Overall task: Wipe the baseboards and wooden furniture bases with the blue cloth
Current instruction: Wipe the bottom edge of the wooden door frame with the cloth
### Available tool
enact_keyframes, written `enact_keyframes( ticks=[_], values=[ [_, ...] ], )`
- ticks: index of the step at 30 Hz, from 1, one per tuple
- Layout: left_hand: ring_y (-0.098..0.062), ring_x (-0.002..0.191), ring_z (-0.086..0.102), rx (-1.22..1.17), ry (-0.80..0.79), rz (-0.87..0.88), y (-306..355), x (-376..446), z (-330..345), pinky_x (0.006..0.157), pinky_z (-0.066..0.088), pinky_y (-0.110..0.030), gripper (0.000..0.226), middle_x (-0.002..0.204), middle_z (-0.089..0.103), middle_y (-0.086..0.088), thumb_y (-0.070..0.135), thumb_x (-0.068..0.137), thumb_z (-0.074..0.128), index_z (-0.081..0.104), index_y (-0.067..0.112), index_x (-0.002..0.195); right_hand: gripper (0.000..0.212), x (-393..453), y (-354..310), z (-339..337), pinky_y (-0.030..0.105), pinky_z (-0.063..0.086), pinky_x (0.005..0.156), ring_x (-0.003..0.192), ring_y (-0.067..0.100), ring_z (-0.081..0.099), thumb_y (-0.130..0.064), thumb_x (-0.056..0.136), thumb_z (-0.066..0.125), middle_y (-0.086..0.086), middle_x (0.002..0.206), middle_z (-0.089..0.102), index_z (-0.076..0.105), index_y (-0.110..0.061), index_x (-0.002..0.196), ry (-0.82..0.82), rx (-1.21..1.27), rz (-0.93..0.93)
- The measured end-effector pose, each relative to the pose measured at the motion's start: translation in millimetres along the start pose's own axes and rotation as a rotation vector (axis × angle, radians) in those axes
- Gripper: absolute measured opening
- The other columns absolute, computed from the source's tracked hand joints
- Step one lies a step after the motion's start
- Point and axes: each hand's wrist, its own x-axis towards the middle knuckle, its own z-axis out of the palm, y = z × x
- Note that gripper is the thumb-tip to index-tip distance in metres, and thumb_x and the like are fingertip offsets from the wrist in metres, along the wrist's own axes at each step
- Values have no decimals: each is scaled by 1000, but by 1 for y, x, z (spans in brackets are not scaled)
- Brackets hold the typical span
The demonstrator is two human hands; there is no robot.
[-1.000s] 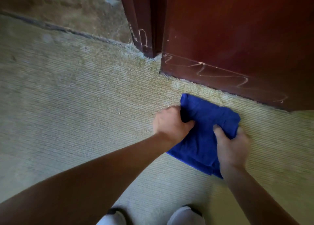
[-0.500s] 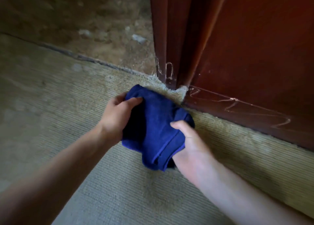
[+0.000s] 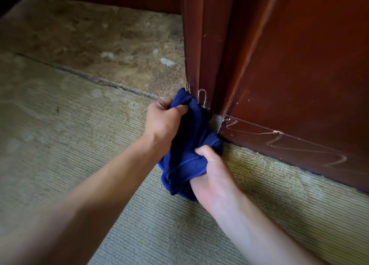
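Since the earlier frames, both hands and the blue cloth (image 3: 187,144) have shifted left along the floor from the baseboard (image 3: 299,150) to the foot of the door frame (image 3: 199,68), and the cloth has gone from spread flat to bunched

Head view: the left hand (image 3: 163,122) grips the upper end of the cloth, fingers curled round a fold, and holds it against the lower part of the door frame, just beside a pale scratch mark. The right hand (image 3: 213,176) grips the lower end, thumb pressed on top of the fabric and fingers wrapped underneath, out of sight. Between the two hands the cloth hangs in loose folds, its lower part near the ribbed carpet (image 3: 79,144); whether it touches the carpet cannot be told. The cloth's right edge sits at the corner where the frame meets the baseboard. The baseboard runs to the right along the carpet and carries pale zigzag scratches. Beyond the frame lies a mottled brown stone floor (image 3: 99,44) with small pale fragments on it
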Motion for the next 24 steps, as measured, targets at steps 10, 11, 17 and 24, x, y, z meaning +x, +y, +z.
enact_keyframes(
  ticks=[10,11,17,24],
  values=[
    [-8,65,55,298,51,337,-6,7,-6,66,57,-40,24,69,71,-8,28,74,59,71,9,83,26,-12,3,9,30,55,67,83,29,71,-14,90,50,15,96,73,67,-3,106,-103,12,30],
    [-10,66,58,333,46,280,-15,11,-6,70,58,-47,26,74,73,-12,30,73,59,72,10,83,32,-8,5,9,34,58,79,96,30,72,-13,90,51,17,107,73,65,-1,117,-45,28,18],
    [-9,67,48,172,5,449,1,2,-9,64,44,-31,12,66,58,3,23,79,61,65,12,76,35,-18,-1,12,35,49,72,92,30,63,-14,89,48,16,107,67,61,-6,121,-135,25,-25],
    [-22,84,72,185,-50,217,-24,13,-16,82,58,-51,14,85,76,-3,29,76,63,73,23,84,41,-20,2,6,44,43,107,118,34,62,-10,93,44,22,122,67,57,2,130,-123,73,10]
  ],
)
